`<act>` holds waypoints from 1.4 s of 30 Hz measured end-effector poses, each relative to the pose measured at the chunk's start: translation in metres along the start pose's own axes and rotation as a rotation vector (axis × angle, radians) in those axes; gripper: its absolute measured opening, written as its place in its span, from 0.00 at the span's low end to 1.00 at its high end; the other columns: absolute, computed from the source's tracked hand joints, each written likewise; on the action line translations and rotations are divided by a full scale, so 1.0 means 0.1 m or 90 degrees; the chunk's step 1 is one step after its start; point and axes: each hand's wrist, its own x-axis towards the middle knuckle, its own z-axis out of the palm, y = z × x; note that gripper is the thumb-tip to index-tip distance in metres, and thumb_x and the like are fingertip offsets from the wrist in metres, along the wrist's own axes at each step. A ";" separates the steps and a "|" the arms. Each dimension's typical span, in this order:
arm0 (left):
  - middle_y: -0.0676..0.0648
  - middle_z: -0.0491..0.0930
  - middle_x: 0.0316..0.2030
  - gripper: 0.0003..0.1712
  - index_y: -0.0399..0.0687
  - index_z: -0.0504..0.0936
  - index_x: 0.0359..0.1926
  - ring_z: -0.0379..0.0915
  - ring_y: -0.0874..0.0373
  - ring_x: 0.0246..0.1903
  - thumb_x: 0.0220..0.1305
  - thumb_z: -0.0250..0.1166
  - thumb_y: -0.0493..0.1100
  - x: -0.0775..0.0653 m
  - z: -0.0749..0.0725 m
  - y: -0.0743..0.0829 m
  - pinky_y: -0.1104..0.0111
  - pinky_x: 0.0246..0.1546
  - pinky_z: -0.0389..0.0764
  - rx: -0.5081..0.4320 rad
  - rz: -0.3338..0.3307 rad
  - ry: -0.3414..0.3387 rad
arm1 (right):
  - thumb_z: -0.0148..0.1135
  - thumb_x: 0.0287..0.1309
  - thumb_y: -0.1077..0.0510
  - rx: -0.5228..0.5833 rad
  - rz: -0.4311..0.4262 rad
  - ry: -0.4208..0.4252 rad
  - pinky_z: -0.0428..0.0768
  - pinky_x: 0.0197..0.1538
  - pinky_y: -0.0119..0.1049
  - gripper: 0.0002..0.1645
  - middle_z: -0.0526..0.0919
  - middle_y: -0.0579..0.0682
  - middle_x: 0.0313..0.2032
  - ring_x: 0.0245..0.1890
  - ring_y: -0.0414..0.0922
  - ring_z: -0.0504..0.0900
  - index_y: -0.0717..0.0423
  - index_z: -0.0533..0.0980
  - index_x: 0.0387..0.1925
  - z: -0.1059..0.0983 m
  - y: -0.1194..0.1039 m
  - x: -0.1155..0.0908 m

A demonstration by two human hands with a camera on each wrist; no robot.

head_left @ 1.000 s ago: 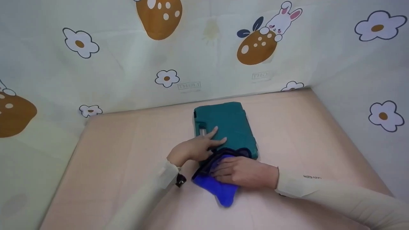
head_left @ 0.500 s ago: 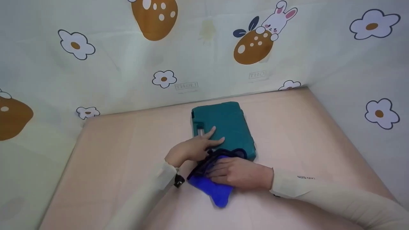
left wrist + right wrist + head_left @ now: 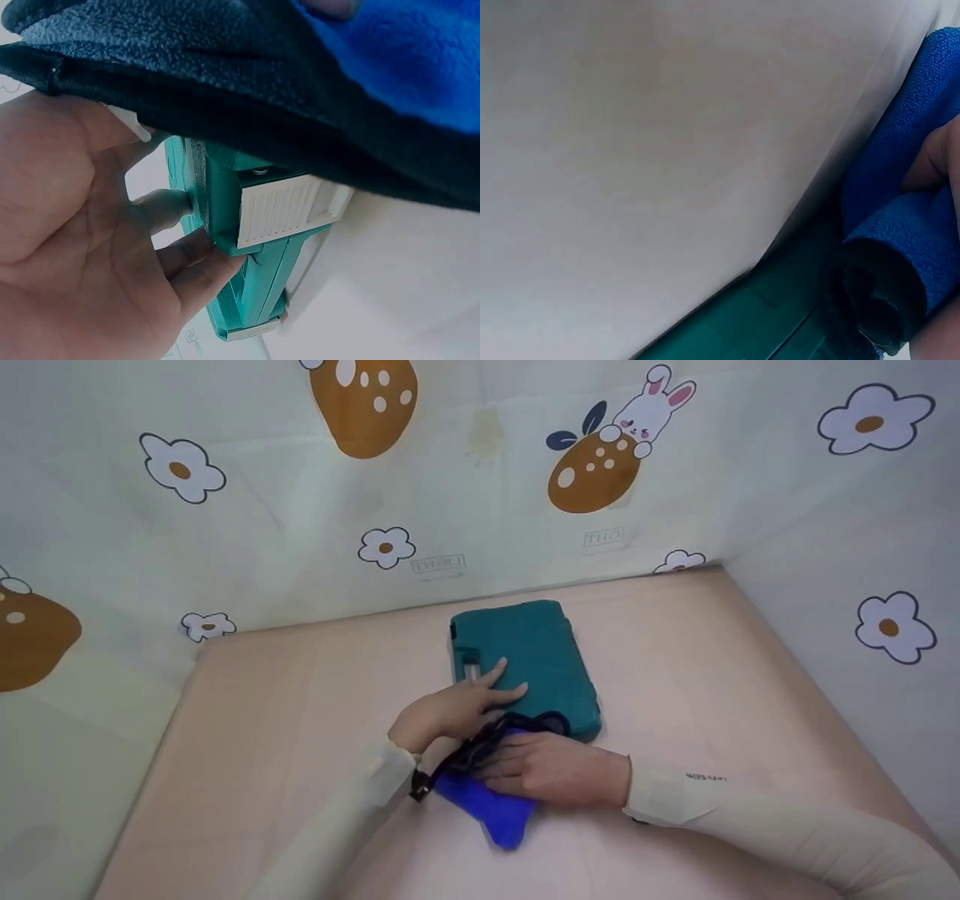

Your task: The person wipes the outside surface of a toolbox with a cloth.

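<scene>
A green plastic case (image 3: pixel 529 645) lies on the table, its handle opening toward the left. My left hand (image 3: pixel 450 711) rests on its near left part with fingers spread. In the left wrist view, its fingertips touch the case beside a pale latch (image 3: pixel 281 211). My right hand (image 3: pixel 555 771) holds a blue plush cloth (image 3: pixel 491 808) with a dark edge against the case's near end. The right wrist view shows the cloth folded over on itself, the thumb pressed into it. Cloth and hand cover much of that end.
The table (image 3: pixel 300 720) has a plain pinkish cover. Behind and at both sides stand pale fabric walls (image 3: pixel 465 495) printed with flowers, brown fruit and a rabbit. A small black device (image 3: pixel 421 785) sits at my left wrist.
My right hand and the cloth have slid left along the case's near end, and the dark edge now reaches my left wrist. The left hand stays in place on the case.
</scene>
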 end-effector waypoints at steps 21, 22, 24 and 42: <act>0.45 0.35 0.80 0.30 0.67 0.57 0.78 0.39 0.37 0.75 0.81 0.52 0.48 -0.01 0.03 -0.04 0.50 0.71 0.54 0.023 0.022 0.020 | 0.55 0.76 0.60 0.059 0.001 -0.023 0.55 0.72 0.35 0.23 0.76 0.46 0.66 0.69 0.41 0.68 0.52 0.74 0.68 -0.09 0.02 0.01; 0.45 0.34 0.80 0.30 0.68 0.57 0.78 0.39 0.37 0.75 0.81 0.52 0.48 -0.02 0.03 -0.04 0.50 0.71 0.53 0.023 0.021 0.020 | 0.55 0.76 0.60 0.061 0.001 -0.022 0.55 0.72 0.35 0.23 0.76 0.46 0.65 0.69 0.41 0.68 0.52 0.74 0.68 -0.09 0.02 0.00; 0.45 0.34 0.80 0.30 0.68 0.57 0.78 0.40 0.36 0.75 0.81 0.52 0.48 -0.02 0.03 -0.04 0.49 0.71 0.54 0.022 0.021 0.021 | 0.55 0.76 0.60 0.068 0.001 -0.020 0.55 0.72 0.35 0.23 0.76 0.46 0.65 0.69 0.41 0.68 0.52 0.74 0.68 -0.09 0.02 0.00; 0.42 0.35 0.80 0.30 0.64 0.58 0.79 0.40 0.35 0.75 0.81 0.51 0.47 -0.01 0.03 -0.05 0.47 0.72 0.49 0.020 0.038 0.021 | 0.66 0.66 0.64 0.119 -0.012 0.005 0.56 0.72 0.36 0.29 0.76 0.47 0.65 0.69 0.41 0.68 0.54 0.74 0.68 -0.10 0.04 -0.05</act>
